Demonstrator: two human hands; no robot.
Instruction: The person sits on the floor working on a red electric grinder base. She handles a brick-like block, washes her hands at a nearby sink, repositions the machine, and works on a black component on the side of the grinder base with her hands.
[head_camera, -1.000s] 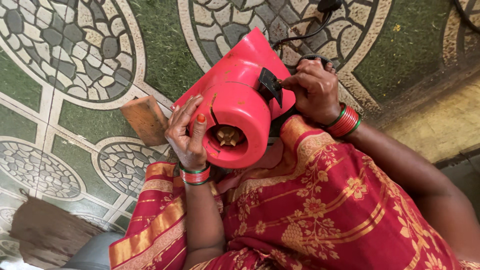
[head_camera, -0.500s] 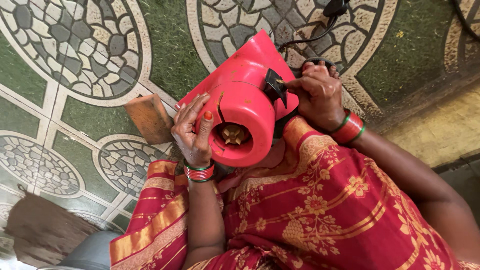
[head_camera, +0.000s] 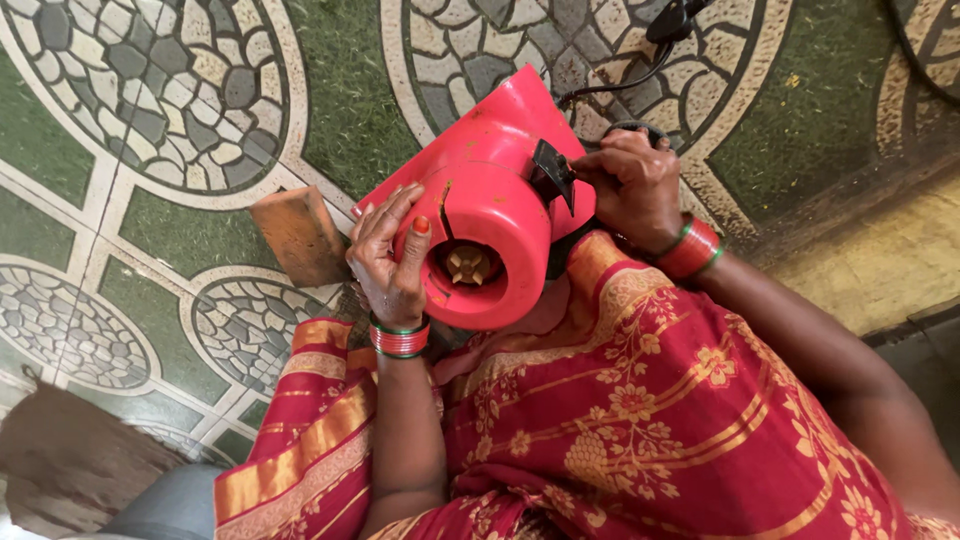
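Patterned stone-mosaic flooring (head_camera: 150, 110) is lying beneath a red plastic round-bodied appliance base (head_camera: 480, 215) on the lap — left hand (head_camera: 390, 265) clamping its rim, right hand (head_camera: 630, 185) pinching the black side knob (head_camera: 552, 172) — steadying firmly probably helps.

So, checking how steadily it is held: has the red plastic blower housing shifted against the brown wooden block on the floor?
Cannot tell: the red plastic blower housing sits right of the brown wooden block, as before.
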